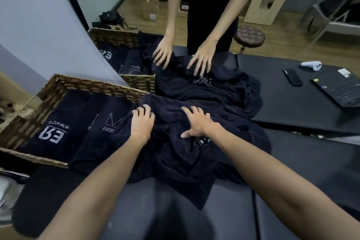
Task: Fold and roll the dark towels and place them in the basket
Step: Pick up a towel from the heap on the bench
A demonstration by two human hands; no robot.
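Dark towel pile [194, 142] crumpled on the black padded table [292, 171] before a wall mirror [214, 25], just right of the wicker basket [93, 85] holding rolled towels [64, 128] — left hand [141, 122] and right hand [196, 122] rest on it, fingers spread, gripping nothing.

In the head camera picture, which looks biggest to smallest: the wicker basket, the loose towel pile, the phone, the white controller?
1. Loose towel pile
2. Wicker basket, though it sits nearer the camera
3. Phone and white controller look alike; both lie farther off, so unranked.
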